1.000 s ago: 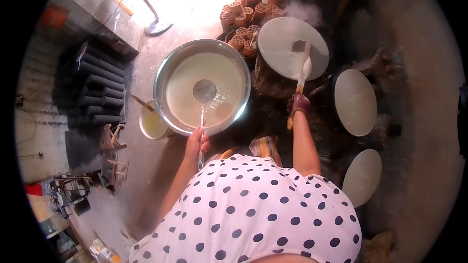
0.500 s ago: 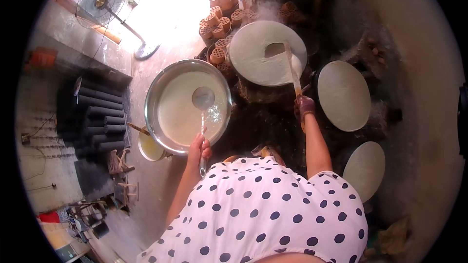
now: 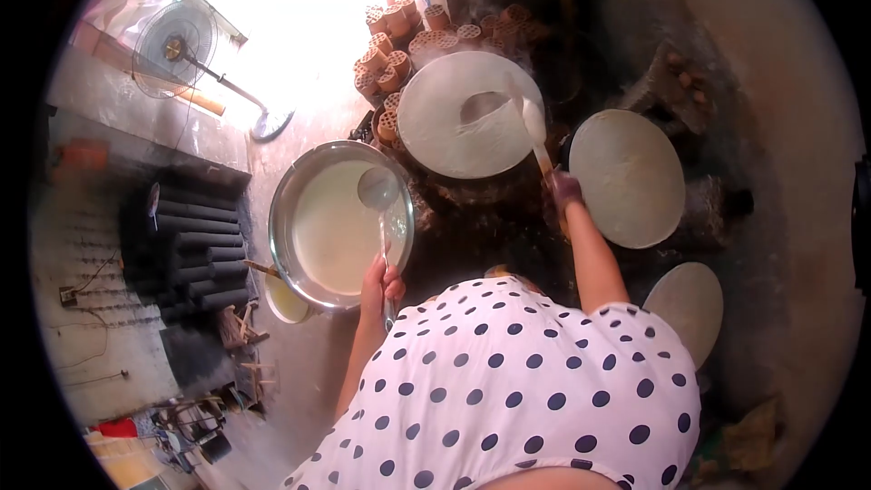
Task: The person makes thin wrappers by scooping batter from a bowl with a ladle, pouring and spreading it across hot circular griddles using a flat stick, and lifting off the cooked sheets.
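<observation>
My left hand [image 3: 381, 283] is closed around the handle of a metal ladle [image 3: 377, 189]. The ladle's round bowl lies over the creamy white batter in a large steel basin [image 3: 280, 240]; I cannot tell how deep it sits. In a dark glove, my right hand [image 3: 563, 189] grips a long flat spatula [image 3: 543, 156] with a thick white lump along its blade. Its far end, blurred, is over the right side of a round, steaming cooking surface [image 3: 435, 132] coated in white. Left of the blade, an oval greyish patch interrupts the coating.
Two more pale round surfaces, one nearer the griddle [image 3: 628, 177] and one lower [image 3: 691, 313], stand at right. Clay-coloured perforated cylinders [image 3: 388, 73] are piled behind the basin. Dark cylinders [image 3: 201, 245] are stacked left. A container of yellowish liquid [image 3: 287, 301] and a standing fan [image 3: 174, 48] are also there.
The view has shifted slightly. My spatula has moved a little rightward relative to the cooking surface, and the patch's outline has become more oval. My left hand still holds the ladle over the basin.
</observation>
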Motion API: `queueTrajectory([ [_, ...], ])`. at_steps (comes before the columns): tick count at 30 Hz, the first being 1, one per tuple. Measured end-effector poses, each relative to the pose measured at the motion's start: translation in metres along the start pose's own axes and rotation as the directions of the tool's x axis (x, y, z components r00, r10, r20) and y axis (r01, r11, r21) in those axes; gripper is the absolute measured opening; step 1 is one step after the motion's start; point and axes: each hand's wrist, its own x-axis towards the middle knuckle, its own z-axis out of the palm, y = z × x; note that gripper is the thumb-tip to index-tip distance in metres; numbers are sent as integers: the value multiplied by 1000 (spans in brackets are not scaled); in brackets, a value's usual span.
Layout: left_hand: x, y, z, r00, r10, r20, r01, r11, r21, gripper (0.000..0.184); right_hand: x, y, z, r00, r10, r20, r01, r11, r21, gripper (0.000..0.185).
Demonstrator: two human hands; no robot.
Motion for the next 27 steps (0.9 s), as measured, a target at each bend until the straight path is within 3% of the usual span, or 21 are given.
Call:
queueTrajectory([
  [2,1,0,3,1000,-3,-19,3,1000,1,38,59,-19,13,937,-342,-71,307,904,-296,33],
  [4,4,2,8,1000,-2,-14,2,1000,10,38,-18,-95,30,982,-186,16,185,982,37,36],
  [5,4,3,10,1000,0,-12,0,1000,17,38,-19,-103,37,988,-97,122,99,995,-10,40],
  [6,2,4,12,1000,-7,-8,7,1000,26,37,-29,-96,42,987,-100,122,101,995,-3,40],
  [7,-1,4,12,1000,-12,-5,13,999,33,37,-48,-76,47,865,-501,-31,498,865,-62,42],
  [8,-5,3,10,1000,-9,-4,9,999,38,37,-65,-57,50,566,-811,-148,791,585,-179,44],
  [10,-14,2,6,1000,5,-30,-2,994,106,37,-86,-27,53,678,-606,-417,554,793,-251,43],
  [11,-16,2,7,998,-6,-57,12,994,108,37,-82,-28,58,677,-605,-418,557,793,-246,43],
  [14,-4,1,6,999,-42,-24,44,997,60,37,-61,-32,82,880,-408,-244,328,892,-310,40],
  [15,1,3,8,998,-55,-16,56,997,55,36,-9,-16,89,812,-567,-139,495,795,-351,40],
  [16,0,4,11,999,-52,-16,53,997,60,36,-8,-21,78,811,-568,-140,498,795,-346,40],
  [18,-2,7,17,997,-78,24,75,991,110,35,-25,-45,50,762,-647,20,629,733,-260,39],
  [19,-6,3,12,998,-63,24,59,988,141,35,-37,-47,37,841,-525,-133,450,814,-367,39],
  [20,-7,3,11,998,-61,22,58,989,139,35,-25,-30,33,841,-526,-129,452,813,-368,39],
  [22,-9,3,9,999,-28,26,23,982,187,37,1,10,36,893,-354,-278,263,911,-318,40],
  [23,-8,3,9,999,-26,24,21,983,185,37,-36,-5,38,861,-482,-159,405,841,-358,39],
  [24,-8,2,9,999,-47,23,42,983,179,37,-30,-4,38,862,-483,-156,406,840,-359,39],
  [26,-6,-1,8,996,-88,20,83,982,168,38,-16,-7,34,783,-621,29,617,771,-156,39],
  [27,-7,-3,5,996,-91,12,88,982,169,39,-11,-10,27,695,-715,-77,663,678,-318,36],
])
